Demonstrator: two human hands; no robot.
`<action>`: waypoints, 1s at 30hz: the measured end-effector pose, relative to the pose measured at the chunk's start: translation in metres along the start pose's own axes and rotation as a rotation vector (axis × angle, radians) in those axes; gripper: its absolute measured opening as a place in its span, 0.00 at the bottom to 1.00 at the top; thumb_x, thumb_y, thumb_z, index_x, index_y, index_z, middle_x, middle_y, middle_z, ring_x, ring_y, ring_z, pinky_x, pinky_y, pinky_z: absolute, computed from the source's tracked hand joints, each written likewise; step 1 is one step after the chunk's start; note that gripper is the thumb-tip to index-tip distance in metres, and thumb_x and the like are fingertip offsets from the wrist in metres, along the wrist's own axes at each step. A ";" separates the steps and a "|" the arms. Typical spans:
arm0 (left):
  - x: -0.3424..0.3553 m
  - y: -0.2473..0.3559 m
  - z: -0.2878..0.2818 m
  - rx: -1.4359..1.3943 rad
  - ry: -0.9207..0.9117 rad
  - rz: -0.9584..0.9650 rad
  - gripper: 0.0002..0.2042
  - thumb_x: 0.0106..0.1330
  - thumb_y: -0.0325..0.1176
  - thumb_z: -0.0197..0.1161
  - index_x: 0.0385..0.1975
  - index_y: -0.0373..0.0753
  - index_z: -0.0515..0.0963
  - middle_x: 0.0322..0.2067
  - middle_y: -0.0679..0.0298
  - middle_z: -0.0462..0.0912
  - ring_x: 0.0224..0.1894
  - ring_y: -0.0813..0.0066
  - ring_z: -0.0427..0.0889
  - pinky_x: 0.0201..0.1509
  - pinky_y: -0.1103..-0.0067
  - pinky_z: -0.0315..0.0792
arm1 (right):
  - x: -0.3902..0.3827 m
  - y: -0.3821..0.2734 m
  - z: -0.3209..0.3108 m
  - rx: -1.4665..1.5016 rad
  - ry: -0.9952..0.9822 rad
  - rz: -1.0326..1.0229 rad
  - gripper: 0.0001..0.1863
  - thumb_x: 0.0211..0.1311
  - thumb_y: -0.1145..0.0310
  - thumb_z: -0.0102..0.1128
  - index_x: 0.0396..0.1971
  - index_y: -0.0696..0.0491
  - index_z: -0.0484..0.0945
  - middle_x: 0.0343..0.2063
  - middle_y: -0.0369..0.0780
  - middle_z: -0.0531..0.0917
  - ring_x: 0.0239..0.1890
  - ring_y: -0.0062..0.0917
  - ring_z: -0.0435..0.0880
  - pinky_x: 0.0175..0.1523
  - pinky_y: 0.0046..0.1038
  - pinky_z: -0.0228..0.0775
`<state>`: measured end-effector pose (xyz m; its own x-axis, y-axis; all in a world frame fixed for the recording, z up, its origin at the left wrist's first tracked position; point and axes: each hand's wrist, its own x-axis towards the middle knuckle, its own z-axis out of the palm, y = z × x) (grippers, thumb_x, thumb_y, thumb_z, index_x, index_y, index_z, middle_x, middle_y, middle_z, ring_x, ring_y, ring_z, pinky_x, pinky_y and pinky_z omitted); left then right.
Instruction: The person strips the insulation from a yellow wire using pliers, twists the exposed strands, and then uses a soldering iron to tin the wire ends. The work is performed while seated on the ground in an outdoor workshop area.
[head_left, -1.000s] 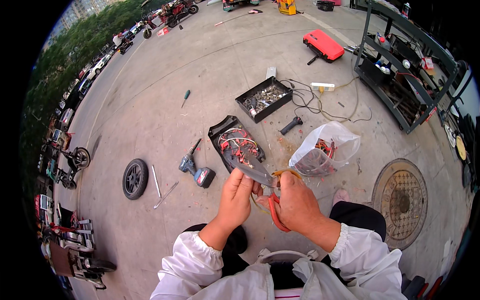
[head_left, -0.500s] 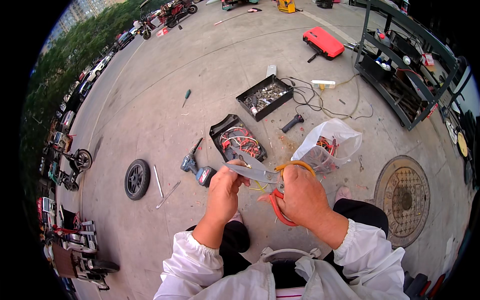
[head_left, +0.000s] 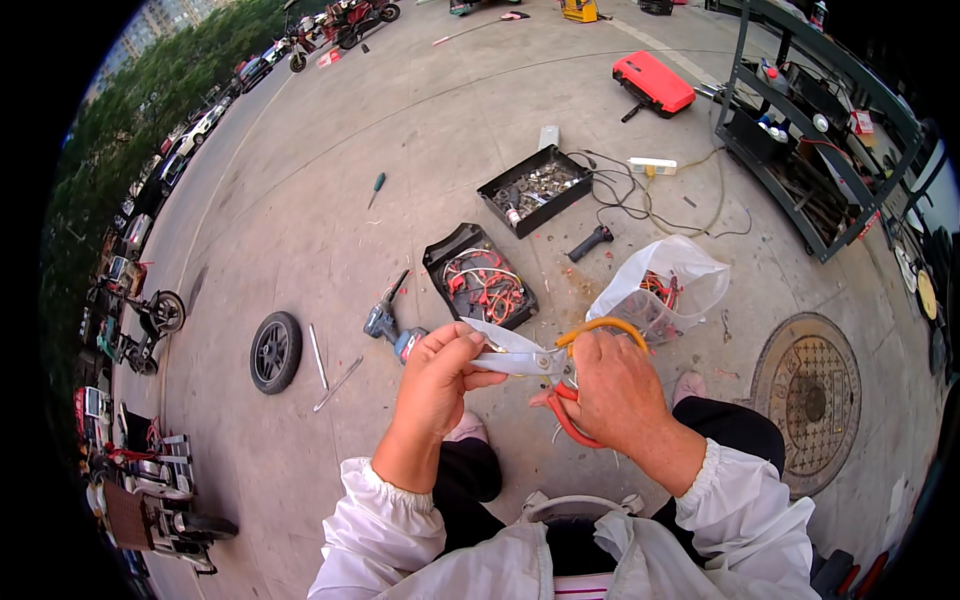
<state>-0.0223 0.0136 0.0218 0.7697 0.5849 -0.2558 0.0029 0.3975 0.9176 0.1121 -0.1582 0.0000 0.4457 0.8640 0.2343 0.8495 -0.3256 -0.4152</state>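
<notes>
My right hand (head_left: 620, 400) grips large metal scissors (head_left: 541, 364) with orange and red handles, their blades parted and pointing left. My left hand (head_left: 432, 380) is closed, fingertips pinched at the blades on a small piece I cannot make out, with thin wire showing below. Just beyond the hands lie a black plastic casing (head_left: 433, 262) full of red and white wires (head_left: 490, 285), a blue cordless drill (head_left: 382, 322), and a translucent bag (head_left: 690, 280) of wires. My hands and the blades partly hide the drill's battery.
Pale concrete floor holds a black parts tray (head_left: 495, 205), power strip (head_left: 652, 166), cables, grip (head_left: 590, 243), screwdriver (head_left: 377, 188), wheel (head_left: 275, 352), wrenches (head_left: 336, 385) and red case (head_left: 653, 82). A metal cart (head_left: 830, 170) stands right, near a manhole cover (head_left: 805, 400); parked scooters (head_left: 155, 480) line the left.
The scissor blades have spread apart since a second ago. My left hand has moved left and my right hand slightly right, the scissors turning flatter.
</notes>
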 end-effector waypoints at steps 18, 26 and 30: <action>0.007 -0.003 -0.023 -0.439 -0.126 -0.280 0.12 0.65 0.30 0.54 0.41 0.27 0.78 0.39 0.49 0.85 0.39 0.57 0.88 0.43 0.65 0.85 | -0.002 -0.003 -0.001 0.114 0.044 -0.039 0.36 0.50 0.42 0.70 0.34 0.62 0.68 0.29 0.52 0.75 0.34 0.46 0.76 0.41 0.43 0.67; 0.006 0.001 -0.026 -0.376 -0.242 -0.202 0.12 0.67 0.28 0.56 0.41 0.23 0.78 0.38 0.47 0.85 0.38 0.55 0.88 0.43 0.66 0.85 | -0.005 -0.003 -0.006 0.115 -0.037 -0.008 0.37 0.48 0.41 0.71 0.35 0.62 0.68 0.30 0.51 0.76 0.35 0.46 0.78 0.41 0.41 0.70; 0.005 0.001 -0.025 -0.397 -0.235 -0.220 0.12 0.67 0.28 0.56 0.41 0.23 0.78 0.37 0.46 0.85 0.36 0.55 0.88 0.41 0.68 0.86 | -0.008 -0.004 -0.003 0.110 -0.052 0.000 0.38 0.47 0.39 0.71 0.35 0.62 0.69 0.30 0.51 0.77 0.35 0.45 0.79 0.40 0.41 0.71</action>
<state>-0.0349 0.0346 0.0135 0.9012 0.3003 -0.3124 -0.0269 0.7582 0.6515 0.1065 -0.1648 0.0021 0.4277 0.8838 0.1896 0.8123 -0.2837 -0.5095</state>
